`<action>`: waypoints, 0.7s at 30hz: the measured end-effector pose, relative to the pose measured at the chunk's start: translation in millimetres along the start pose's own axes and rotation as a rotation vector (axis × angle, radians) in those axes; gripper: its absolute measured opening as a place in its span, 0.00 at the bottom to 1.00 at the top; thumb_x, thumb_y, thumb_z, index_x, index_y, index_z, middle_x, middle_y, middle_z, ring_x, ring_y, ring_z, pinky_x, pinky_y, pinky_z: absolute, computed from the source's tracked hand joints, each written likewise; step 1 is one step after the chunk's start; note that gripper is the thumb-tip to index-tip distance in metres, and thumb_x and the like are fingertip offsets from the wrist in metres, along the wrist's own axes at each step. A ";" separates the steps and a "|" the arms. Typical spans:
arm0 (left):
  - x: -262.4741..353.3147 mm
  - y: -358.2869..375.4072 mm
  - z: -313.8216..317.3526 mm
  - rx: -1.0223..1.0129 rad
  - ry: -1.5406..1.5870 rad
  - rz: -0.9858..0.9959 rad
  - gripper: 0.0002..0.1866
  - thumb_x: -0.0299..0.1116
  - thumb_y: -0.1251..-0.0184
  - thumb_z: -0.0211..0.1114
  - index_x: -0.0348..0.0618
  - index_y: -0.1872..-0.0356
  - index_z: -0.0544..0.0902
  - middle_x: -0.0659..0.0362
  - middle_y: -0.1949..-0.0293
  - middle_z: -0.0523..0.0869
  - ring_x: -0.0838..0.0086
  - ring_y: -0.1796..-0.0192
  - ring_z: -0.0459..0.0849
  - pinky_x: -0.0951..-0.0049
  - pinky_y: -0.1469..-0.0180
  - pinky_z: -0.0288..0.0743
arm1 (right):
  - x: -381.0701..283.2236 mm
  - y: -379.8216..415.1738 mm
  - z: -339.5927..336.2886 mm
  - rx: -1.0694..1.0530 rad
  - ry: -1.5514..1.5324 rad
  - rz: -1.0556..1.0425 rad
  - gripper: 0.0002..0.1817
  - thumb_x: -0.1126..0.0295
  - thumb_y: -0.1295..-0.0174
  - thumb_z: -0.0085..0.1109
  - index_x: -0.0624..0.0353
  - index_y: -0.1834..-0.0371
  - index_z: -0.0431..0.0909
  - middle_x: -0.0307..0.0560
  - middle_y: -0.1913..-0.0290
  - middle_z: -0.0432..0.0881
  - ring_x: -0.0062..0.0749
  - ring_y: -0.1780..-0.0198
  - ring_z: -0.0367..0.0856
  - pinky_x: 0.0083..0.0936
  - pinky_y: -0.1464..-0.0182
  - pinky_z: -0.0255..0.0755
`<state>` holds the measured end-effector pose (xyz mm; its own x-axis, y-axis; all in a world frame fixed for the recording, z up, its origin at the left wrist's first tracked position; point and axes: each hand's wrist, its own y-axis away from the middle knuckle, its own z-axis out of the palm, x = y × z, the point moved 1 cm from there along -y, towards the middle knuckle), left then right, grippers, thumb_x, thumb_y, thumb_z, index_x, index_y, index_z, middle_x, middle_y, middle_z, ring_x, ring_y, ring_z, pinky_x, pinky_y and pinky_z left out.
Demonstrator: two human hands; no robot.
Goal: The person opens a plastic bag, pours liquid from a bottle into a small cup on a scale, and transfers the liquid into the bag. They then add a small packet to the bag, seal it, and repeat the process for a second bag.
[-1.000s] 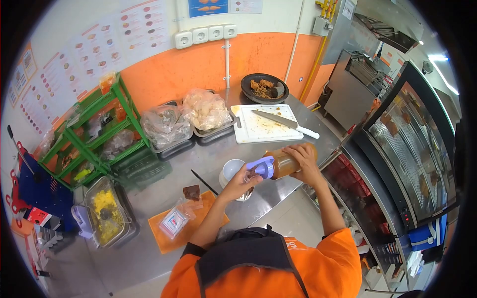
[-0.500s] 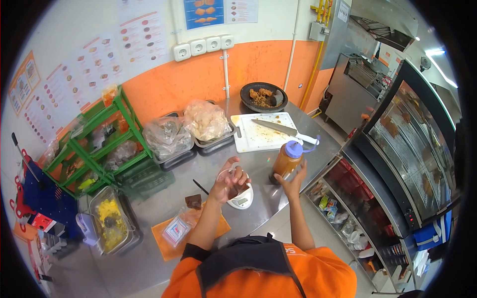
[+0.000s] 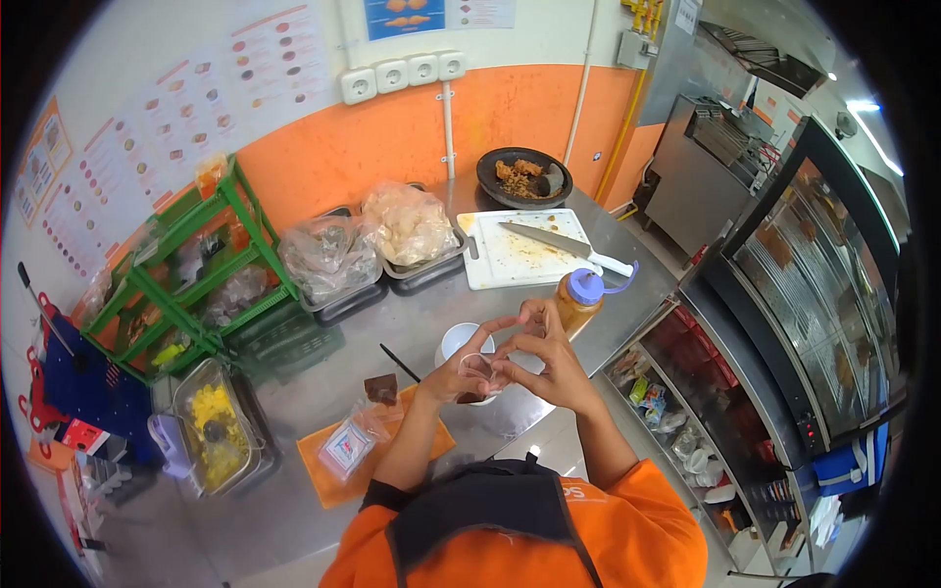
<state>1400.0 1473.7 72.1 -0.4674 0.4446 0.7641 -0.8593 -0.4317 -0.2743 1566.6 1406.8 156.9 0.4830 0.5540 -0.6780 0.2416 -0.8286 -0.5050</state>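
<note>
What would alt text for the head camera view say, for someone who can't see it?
A person's left hand holds a small clear plastic item above a steel counter, with the right hand close to it. Farther back are a purple-capped bottle and a knife on a white cutting board.

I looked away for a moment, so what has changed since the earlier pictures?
The right hand let go of the purple-capped, brown-filled clear plastic bottle, which went from tilted to upright on the grey metal counter. That hand then moved left to meet the left hand, which still holds a small clear plastic pouch or cup. The white-handled steel knife stayed on the white rectangular cutting board.
</note>
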 end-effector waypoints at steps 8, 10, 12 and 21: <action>17.8 96.3 -36.2 0.778 -0.257 0.341 0.48 0.63 0.40 0.63 0.55 0.25 0.51 0.56 0.36 0.69 0.66 0.33 0.67 0.61 0.31 0.59 | 34.2 -13.1 28.4 0.151 0.190 0.050 0.08 0.70 0.51 0.70 0.52 0.67 0.83 0.50 0.59 0.58 0.42 0.52 0.59 0.35 0.45 0.56; 13.4 124.9 -30.5 0.895 -0.312 0.330 0.44 0.61 0.36 0.60 0.54 0.26 0.52 0.55 0.37 0.70 0.67 0.35 0.68 0.62 0.32 0.59 | 46.7 -20.3 35.6 0.180 0.184 0.072 0.08 0.70 0.50 0.70 0.53 0.67 0.83 0.50 0.60 0.58 0.42 0.52 0.59 0.35 0.45 0.56; 1.6 152.5 -23.0 0.970 -0.541 0.245 0.37 0.54 0.29 0.57 0.51 0.27 0.53 0.55 0.40 0.71 0.69 0.37 0.69 0.66 0.34 0.61 | 60.0 -24.0 44.8 0.213 0.181 0.105 0.08 0.69 0.50 0.70 0.53 0.67 0.83 0.50 0.60 0.58 0.42 0.52 0.59 0.35 0.45 0.56; -47.9 197.5 -0.5 1.221 -0.437 0.200 0.26 0.38 0.24 0.53 0.47 0.29 0.59 0.58 0.44 0.73 0.74 0.45 0.72 0.75 0.45 0.67 | 130.2 29.2 95.6 0.418 0.128 0.360 0.09 0.63 0.45 0.71 0.51 0.63 0.86 0.41 0.58 0.58 0.28 0.54 0.60 0.20 0.59 0.64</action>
<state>1252.6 1367.5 -19.0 -0.2599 0.1006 0.9604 0.0647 -0.9905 0.1213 1556.1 1462.4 2.8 0.5776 0.2068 -0.7897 -0.2986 -0.8469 -0.4401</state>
